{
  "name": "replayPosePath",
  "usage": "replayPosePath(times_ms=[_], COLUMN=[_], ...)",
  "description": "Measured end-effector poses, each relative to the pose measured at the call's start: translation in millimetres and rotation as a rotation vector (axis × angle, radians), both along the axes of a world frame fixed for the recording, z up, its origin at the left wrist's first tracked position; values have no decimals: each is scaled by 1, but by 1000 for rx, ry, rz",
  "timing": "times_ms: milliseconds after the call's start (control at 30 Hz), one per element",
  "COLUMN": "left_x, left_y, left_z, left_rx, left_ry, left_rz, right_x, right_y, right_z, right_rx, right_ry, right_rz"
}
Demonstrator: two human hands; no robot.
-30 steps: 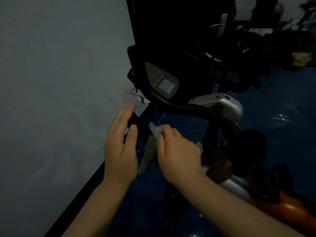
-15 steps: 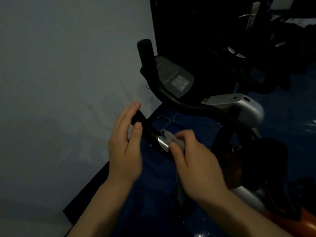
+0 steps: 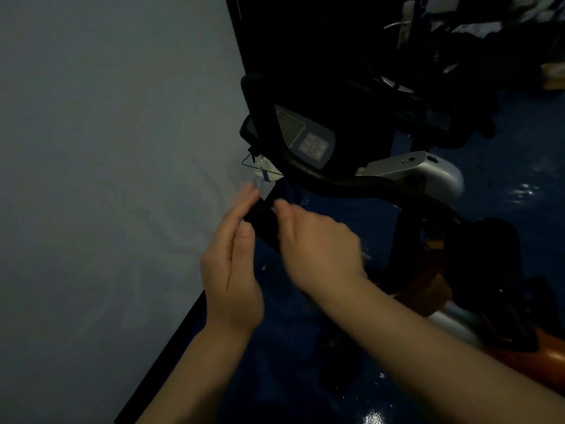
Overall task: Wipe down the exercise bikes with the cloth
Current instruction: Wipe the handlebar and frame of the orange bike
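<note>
Wiping the near handlebar grip, left hand bracing

Steadying looks like the left hand's [image 3: 232, 270] job: fingers straight, pressed flat against the wall-side face of the near black grip [image 3: 265, 223], thumb laid along it, not curled round. That gives the other hand something to push against.

Right hand [image 3: 318, 243] sits on the opposite side of the same grip, fingers curled over it. It is motion-blurred, so probably mid-stroke. The cloth is barely visible; a pale frayed bit [image 3: 365, 255] shows just past the right hand's knuckles, so my guess is it's bunched under the palm. Whether the fingers clamp cloth, grip or both, cannot tell.

Hands are close together, only the grip between them.

Landmark is the console [image 3: 305, 136]: the grip lies below it and toward the person; the curved handlebar [image 3: 351, 185] runs just under it; the silver housing [image 3: 428, 172] is beside it, away from the wall [image 3: 107, 179]. A small tag on a wire loop [image 3: 263, 172] hangs below the console's wall-side edge, just above the left fingertips. More bikes stand well behind it, too dark to read.

Judgement: early in the task, one grip in hand.
</note>
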State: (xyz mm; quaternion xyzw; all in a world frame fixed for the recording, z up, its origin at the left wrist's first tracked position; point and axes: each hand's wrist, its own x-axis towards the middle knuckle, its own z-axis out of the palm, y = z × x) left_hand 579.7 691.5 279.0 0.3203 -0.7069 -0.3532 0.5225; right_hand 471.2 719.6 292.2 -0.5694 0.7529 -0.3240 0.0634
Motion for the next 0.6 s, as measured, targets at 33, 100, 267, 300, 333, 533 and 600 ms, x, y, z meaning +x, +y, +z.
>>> replayPosePath(times_ms=[33, 100, 267, 300, 333, 533, 600], left_x=[1, 4, 11, 12, 12, -6, -13], left_y=[-1, 0, -1, -5, -10, -38, -44], left_z=[-1, -3, -12, -12, -11, 9, 16], left_rx=[-11, 1, -75, -126, -177, -494, -651], left_ry=[1, 19, 8, -38, -94, -430, -478], left_rz=[-24, -77, -192, -188, -187, -122, -120], right_x=[13, 34, 33, 25, 17, -44, -58], right_y=[-9, -20, -6, 0, 7, 65, 67], right_z=[8, 15, -15, -23, -31, -67, -70], right_rx=[-30, -145, -293, -248, -218, -209, -227], right_ry=[-90, -248, 83, 166, 230, 326, 328], right_rz=[-17, -51, -25, -49, -93, -89, -96])
